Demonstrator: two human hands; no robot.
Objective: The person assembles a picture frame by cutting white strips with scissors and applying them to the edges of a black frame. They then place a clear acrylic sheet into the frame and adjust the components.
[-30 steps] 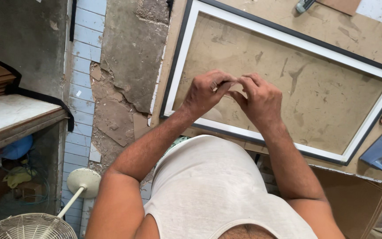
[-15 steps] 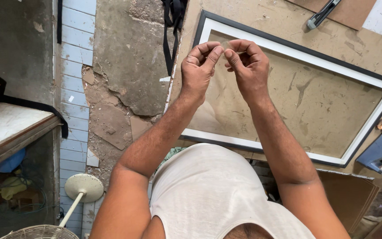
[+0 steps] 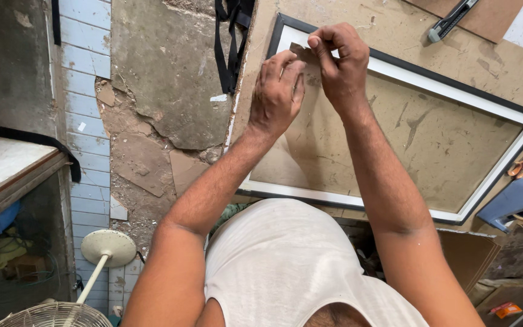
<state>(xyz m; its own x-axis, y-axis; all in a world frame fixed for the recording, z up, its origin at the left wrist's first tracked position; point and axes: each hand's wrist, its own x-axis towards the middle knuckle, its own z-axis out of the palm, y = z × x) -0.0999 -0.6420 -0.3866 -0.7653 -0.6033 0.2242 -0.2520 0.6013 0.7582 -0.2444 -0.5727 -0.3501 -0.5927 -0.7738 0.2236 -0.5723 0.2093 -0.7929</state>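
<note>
I judge we are mid-handling of some tiny piece, too small to make out, pinched in my right hand (image 3: 340,60) above the picture frame (image 3: 455,215)'s upper-left corner, my left hand (image 3: 276,97) loosely curled just beside it, so next I need steady fingertip placement.

1. both hands now sit over the top left corner of the picture frame (image 3: 394,130); 1 s ago they hovered over its middle.
2. the left hand (image 3: 276,97) opens its fingers flatter against the backing board, no longer curled in a pinch.
3. the right hand (image 3: 340,60) now pinches above the left one, not level with it.
4. the utility knife (image 3: 452,19) comes further into view.
</note>
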